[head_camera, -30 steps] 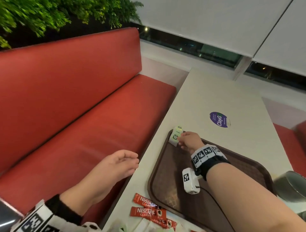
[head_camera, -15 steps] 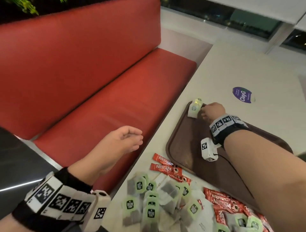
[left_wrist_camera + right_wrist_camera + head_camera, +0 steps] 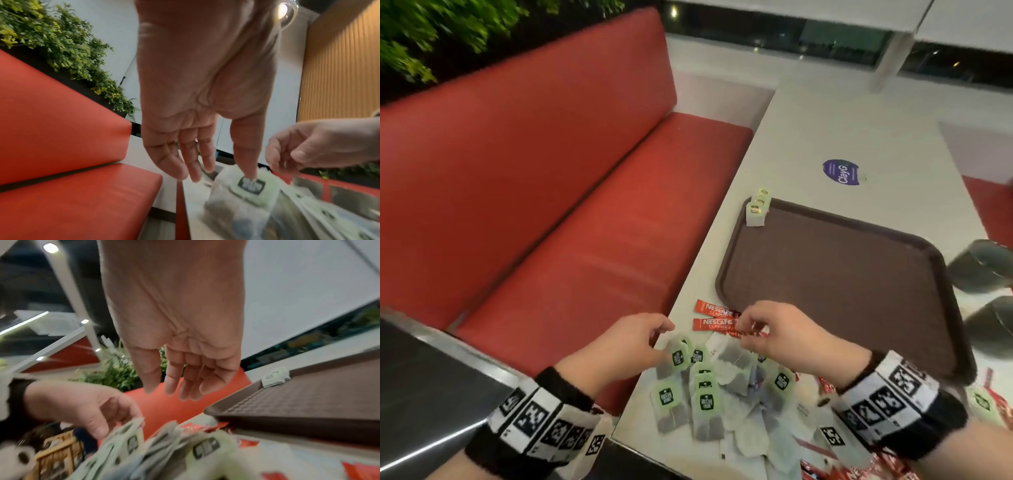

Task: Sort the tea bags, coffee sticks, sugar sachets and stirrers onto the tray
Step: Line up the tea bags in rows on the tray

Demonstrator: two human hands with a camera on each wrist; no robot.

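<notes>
Change, entry 1: my right hand (image 3: pixel 784 334) has left the far-left corner of the tray (image 3: pixel 914 342), where a second ago it was setting down tea bags, and has come back over the loose pile. My left hand (image 3: pixel 626 346), idle off the edge over the red bench (image 3: pixel 551 171) before, has come in to the pile as well.

Meaning for the task, as I judge it: one delivery is finished, the next pick is starting, and most of the sorting is left.

Fingers, left: loosely spread and pointing down; in the left wrist view the thumb tip (image 3: pixel 249 174) touches the green tag of one tea bag (image 3: pixel 244 188). Nothing is gripped yet that I can see.

Fingers, right: relaxed, slightly curled, hanging above the pile near the coffee sticks; the right wrist view shows them holding nothing.

Count, on the tray:
- Stacked tea bags (image 3: pixel 756 209), standing in a small row at the far-left corner: three tags show, perhaps four.
- Coffee sticks, sugar sachets, stirrers: none that I can see.

Count, on the surface (image 3: pixel 825 137), near edge:
- Loose tea bags (image 3: pixel 703 401): about ten tags visible, overlapping; exact number unclear.
- Red coffee sticks (image 3: pixel 714 323): two lie plainly beside the tray's near-left corner, more are part hidden under my right wrist and at the lower right.
- Sugar sachets, stirrers: I cannot pick any out for certain.
</notes>
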